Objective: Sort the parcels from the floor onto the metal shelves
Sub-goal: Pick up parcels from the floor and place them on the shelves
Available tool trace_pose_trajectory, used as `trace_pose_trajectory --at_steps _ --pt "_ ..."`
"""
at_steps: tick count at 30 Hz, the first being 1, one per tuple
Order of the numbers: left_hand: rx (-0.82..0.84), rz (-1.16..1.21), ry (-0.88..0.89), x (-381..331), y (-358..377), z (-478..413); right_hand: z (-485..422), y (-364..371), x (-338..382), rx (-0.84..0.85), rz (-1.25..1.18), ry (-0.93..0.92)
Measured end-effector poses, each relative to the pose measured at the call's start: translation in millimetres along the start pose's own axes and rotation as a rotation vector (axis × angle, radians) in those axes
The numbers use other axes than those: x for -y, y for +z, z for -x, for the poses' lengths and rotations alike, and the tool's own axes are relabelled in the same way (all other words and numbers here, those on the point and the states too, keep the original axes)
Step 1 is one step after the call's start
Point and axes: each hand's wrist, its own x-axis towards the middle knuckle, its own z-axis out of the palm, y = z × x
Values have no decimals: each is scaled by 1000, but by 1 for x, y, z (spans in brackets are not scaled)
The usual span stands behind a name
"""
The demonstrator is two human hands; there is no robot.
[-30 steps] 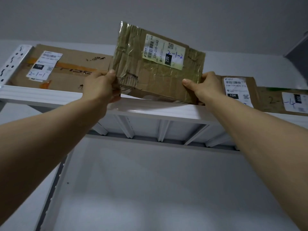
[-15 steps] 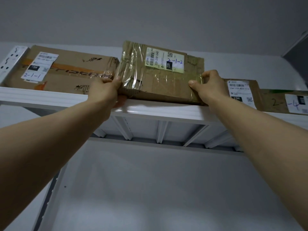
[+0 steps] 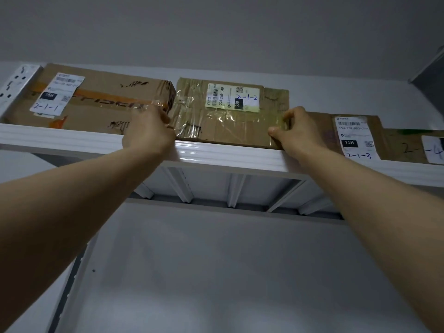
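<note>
Brown taped parcel (image 3: pixel 230 121) with white label (image 3: pixel 233 97), blue handwritten 2-1-2, white metal shelf (image 3: pixel 216 155), grey wall (image 3: pixel 216 27)

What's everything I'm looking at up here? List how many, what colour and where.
parcel marked 2-1-2: one, brown cardboard under clear tape, middle of the shelf
parcel marked 2-1-1: one, brown with an orange stripe, to its left
parcel marked 2-1-3: one, brown, to its right
parcel ending in 4: one, brown with a white label, far right, cut off by the frame
metal shelf: one, white, across the view, seen from below
upright post: one, white with holes, far left
left hand: one, grips the left edge of the parcel marked 2-1-2
right hand: one, pinches its right edge
</note>
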Motion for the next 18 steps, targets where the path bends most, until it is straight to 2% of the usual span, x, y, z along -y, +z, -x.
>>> trace_pose_trajectory --at_steps 2,5,15,18 --pt "6 -194 146 3 3 6 4 4 0 29 61 -14" --pt "18 -272 252 7 7 19 8 8 1 42 131 -13" --pt "41 -239 311 17 2 30 22 14 2 -62 227 7" --pt "98 -188 335 19 -1 36 31 21 9 -51 252 23"
